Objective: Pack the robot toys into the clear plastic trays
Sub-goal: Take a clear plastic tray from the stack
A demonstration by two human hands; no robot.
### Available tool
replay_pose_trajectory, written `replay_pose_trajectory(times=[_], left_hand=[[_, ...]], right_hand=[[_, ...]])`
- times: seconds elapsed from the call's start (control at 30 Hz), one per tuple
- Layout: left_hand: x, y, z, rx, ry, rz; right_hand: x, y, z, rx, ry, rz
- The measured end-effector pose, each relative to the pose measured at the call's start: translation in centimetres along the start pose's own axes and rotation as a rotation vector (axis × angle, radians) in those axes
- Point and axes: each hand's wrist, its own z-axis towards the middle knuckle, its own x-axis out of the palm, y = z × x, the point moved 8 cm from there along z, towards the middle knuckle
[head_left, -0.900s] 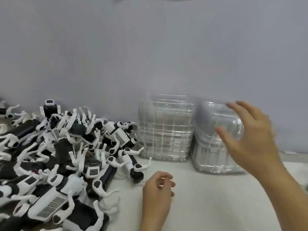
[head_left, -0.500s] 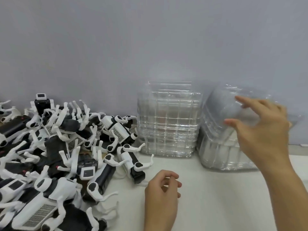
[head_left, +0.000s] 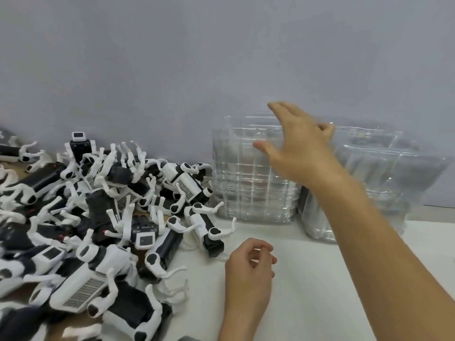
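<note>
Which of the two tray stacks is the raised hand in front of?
The left stack, next to the toy pile. The right hand spreads open across its upper right corner; the right stack stands beyond the wrist.

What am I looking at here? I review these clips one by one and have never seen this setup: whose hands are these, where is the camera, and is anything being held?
There is no machine here: a person works with bare hands, and the single picture comes from a wide-angle camera worn on the head, looking forward and down. On the white table, at left, lies a heap of black-and-white robot dog toys. Against the grey wall stand two stacks of clear plastic trays: the left stack and the right stack, whose top tray sits tilted. The right hand reaches with spread fingers in front of the top of the left stack; whether it touches the plastic is too blurred to tell. The left hand rests near the table with fingers loosely curled, holding nothing. No toy is packed yet.
</note>
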Motion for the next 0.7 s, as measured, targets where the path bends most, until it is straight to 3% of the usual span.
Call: replay_pose_trajectory(times=[0.07,0.4,0.57,0.7], left_hand=[[0.0,0.0,0.0,-0.005,0.007,-0.003],[-0.5,0.0,0.4,0.000,0.002,-0.024],[-0.7,-0.2,0.4,0.019,-0.004,-0.073],[-1.6,-1.0,0.4,0.092,-0.046,-0.204]], right_hand=[[1.3,0.0,1.7,0.016,0.036,-0.054],[-3.5,0.2,4.6,0.022,-0.373,0.231],[-9.1,2.4,0.7,-0.134,-0.586,0.489],[-11.1,2.0,-5.7,-0.168,-0.573,0.733]])
